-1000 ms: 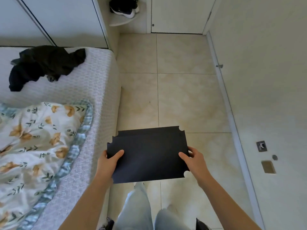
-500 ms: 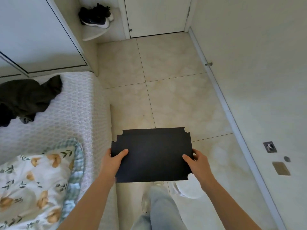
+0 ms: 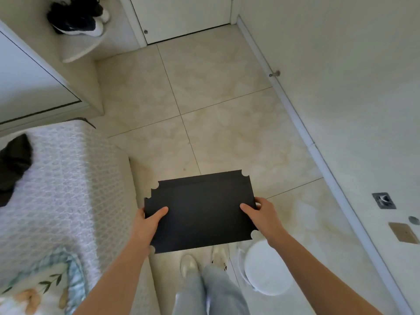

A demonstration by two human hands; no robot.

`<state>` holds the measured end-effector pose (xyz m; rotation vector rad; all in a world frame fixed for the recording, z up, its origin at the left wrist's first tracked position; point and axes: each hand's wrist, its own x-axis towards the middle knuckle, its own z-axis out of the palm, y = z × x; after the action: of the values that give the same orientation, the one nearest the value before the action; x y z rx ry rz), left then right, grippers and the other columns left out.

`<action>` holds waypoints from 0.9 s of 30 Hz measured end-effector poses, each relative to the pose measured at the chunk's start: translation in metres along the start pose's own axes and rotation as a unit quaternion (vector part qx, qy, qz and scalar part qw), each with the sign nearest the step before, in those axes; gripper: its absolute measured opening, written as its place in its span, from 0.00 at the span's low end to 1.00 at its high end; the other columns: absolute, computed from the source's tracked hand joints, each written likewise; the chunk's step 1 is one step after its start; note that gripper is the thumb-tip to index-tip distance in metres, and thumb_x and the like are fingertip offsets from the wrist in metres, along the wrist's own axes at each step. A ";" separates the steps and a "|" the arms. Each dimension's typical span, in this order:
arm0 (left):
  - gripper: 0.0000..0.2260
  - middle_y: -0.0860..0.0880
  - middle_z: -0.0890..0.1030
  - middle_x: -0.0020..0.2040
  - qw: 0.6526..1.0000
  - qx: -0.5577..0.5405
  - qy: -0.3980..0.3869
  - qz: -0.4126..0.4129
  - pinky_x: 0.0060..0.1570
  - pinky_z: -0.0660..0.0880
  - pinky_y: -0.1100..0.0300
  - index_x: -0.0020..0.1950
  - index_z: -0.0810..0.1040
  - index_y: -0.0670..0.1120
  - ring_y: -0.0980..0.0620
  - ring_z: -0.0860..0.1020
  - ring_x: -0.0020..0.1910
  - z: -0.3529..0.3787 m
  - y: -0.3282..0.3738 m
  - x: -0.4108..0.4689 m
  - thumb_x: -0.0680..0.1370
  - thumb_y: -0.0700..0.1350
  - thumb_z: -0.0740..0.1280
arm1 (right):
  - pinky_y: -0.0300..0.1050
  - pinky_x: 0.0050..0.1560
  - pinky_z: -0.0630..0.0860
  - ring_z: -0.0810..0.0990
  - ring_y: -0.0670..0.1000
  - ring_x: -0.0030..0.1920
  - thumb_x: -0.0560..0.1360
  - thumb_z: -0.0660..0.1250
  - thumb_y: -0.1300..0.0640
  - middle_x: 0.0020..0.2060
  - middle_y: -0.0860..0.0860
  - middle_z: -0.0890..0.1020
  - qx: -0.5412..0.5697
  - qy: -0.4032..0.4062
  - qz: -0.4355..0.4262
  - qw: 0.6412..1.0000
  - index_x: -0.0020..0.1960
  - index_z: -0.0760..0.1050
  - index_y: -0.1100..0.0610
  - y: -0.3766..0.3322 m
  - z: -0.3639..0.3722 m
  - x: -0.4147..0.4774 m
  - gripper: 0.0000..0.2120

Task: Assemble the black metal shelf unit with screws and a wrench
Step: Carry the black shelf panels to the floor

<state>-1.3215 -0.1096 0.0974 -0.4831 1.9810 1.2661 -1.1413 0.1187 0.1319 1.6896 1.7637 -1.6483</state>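
I hold a stack of black metal shelf panels (image 3: 202, 210) with notched corners flat in front of me, above the tiled floor. A second panel's edge peeks out at the far left under the top one. My left hand (image 3: 147, 223) grips the left edge, thumb on top. My right hand (image 3: 261, 218) grips the right edge, thumb on top and fingers underneath. No screws or wrench are in view.
A bed (image 3: 63, 189) with a white cover and a dark garment (image 3: 13, 164) lies to the left. A white round stool (image 3: 266, 271) stands by my feet at the lower right. Wall (image 3: 341, 87) runs along the right; a door (image 3: 181, 14) and shoes (image 3: 77, 17) are ahead.
The view has swung right and forward along the floor; the bed has slid left and the white stool has come into view. Both hands keep the same grip on the panels.
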 end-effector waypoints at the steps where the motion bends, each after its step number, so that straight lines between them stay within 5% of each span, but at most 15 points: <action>1: 0.21 0.50 0.80 0.54 1.000 0.004 -0.002 -0.002 0.42 0.79 0.52 0.65 0.71 0.49 0.48 0.80 0.48 0.005 0.002 0.013 0.76 0.48 0.75 | 0.56 0.61 0.78 0.79 0.56 0.58 0.78 0.69 0.51 0.60 0.54 0.79 -0.003 0.003 0.002 1.000 0.69 0.70 0.58 -0.001 0.003 0.013 0.23; 12: 0.21 0.49 0.81 0.57 0.999 0.050 -0.016 -0.013 0.59 0.79 0.42 0.62 0.73 0.50 0.44 0.81 0.55 0.066 -0.024 0.180 0.74 0.48 0.77 | 0.57 0.61 0.77 0.78 0.57 0.58 0.77 0.69 0.50 0.61 0.54 0.78 -0.006 0.049 0.035 0.998 0.70 0.68 0.58 0.030 0.056 0.170 0.25; 18: 0.22 0.51 0.80 0.55 0.995 0.092 -0.031 -0.027 0.56 0.79 0.43 0.63 0.72 0.49 0.46 0.80 0.53 0.094 -0.073 0.273 0.73 0.48 0.77 | 0.55 0.59 0.78 0.78 0.55 0.55 0.77 0.69 0.50 0.55 0.51 0.78 0.012 0.063 0.061 0.996 0.68 0.69 0.58 0.081 0.102 0.251 0.23; 23: 0.19 0.55 0.79 0.52 0.992 0.118 -0.040 -0.021 0.36 0.74 0.58 0.60 0.72 0.51 0.54 0.79 0.47 0.118 -0.125 0.362 0.74 0.48 0.76 | 0.58 0.59 0.78 0.80 0.57 0.56 0.77 0.70 0.51 0.58 0.54 0.79 0.046 0.076 0.093 0.992 0.68 0.69 0.58 0.137 0.154 0.325 0.23; 27: 0.19 0.57 0.79 0.53 0.988 0.140 -0.062 -0.002 0.38 0.73 0.59 0.61 0.72 0.51 0.55 0.78 0.49 0.122 -0.139 0.397 0.74 0.47 0.76 | 0.56 0.59 0.79 0.80 0.55 0.55 0.78 0.68 0.49 0.59 0.53 0.79 0.064 0.090 0.110 0.988 0.68 0.68 0.56 0.164 0.177 0.346 0.22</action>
<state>-1.4517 -0.0361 -0.3144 -0.2626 2.0097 0.9696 -1.2179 0.1346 -0.2831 2.0657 1.5029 -1.5859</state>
